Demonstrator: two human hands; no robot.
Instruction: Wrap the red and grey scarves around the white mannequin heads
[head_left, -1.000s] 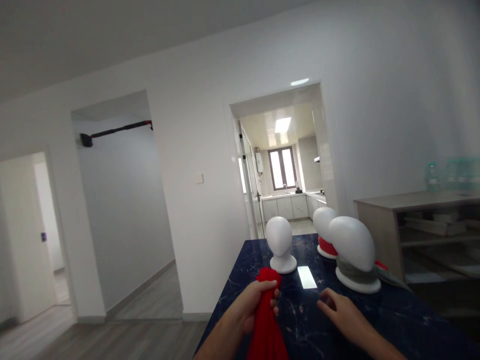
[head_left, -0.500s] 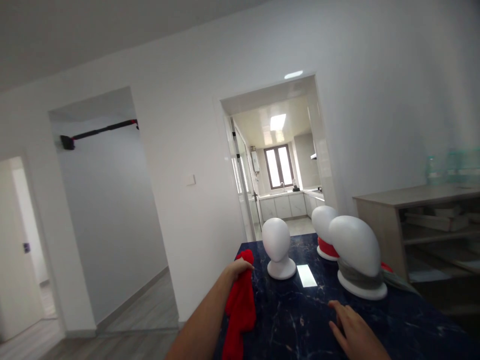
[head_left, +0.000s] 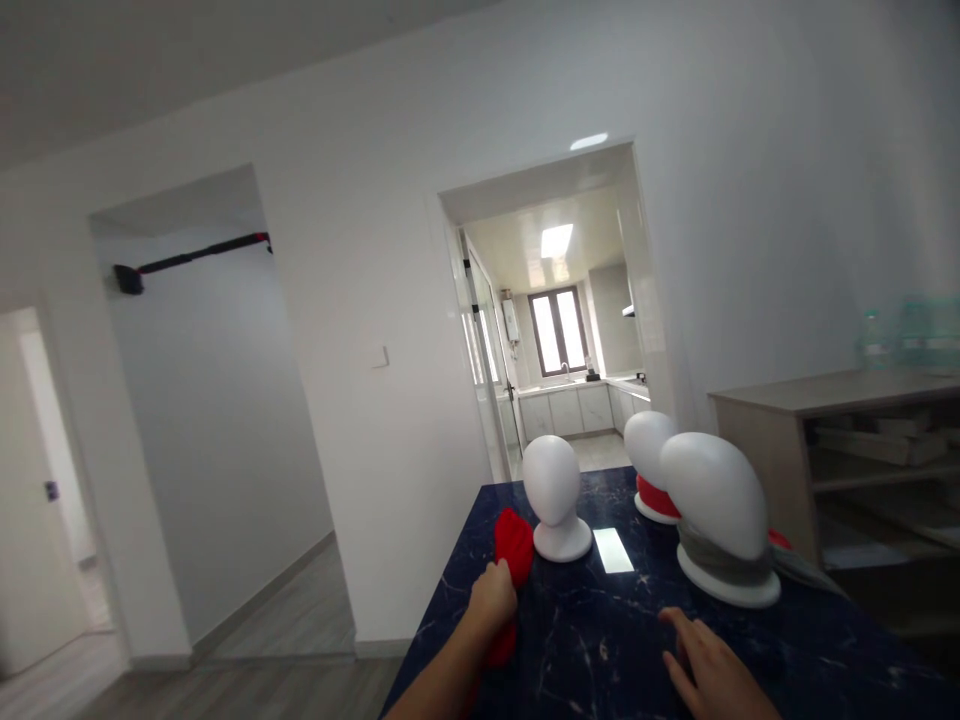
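My left hand is closed round a red cloth, whose top bunch sticks up beside the nearest white mannequin head on the dark blue marble table. My right hand lies flat on the table with fingers spread, holding nothing. A larger white mannequin head with a grey cloth round its neck stands to the right. Behind it a third white head wears a red cloth at its base.
A wooden shelf unit with bottles on top stands at the right. Beyond the table an open doorway leads into a kitchen. A second opening with a black bar across it is at the left.
My left hand has come down and right with the red cloth, bringing it onto the table next to the nearest head. My right hand stayed flat on the table.
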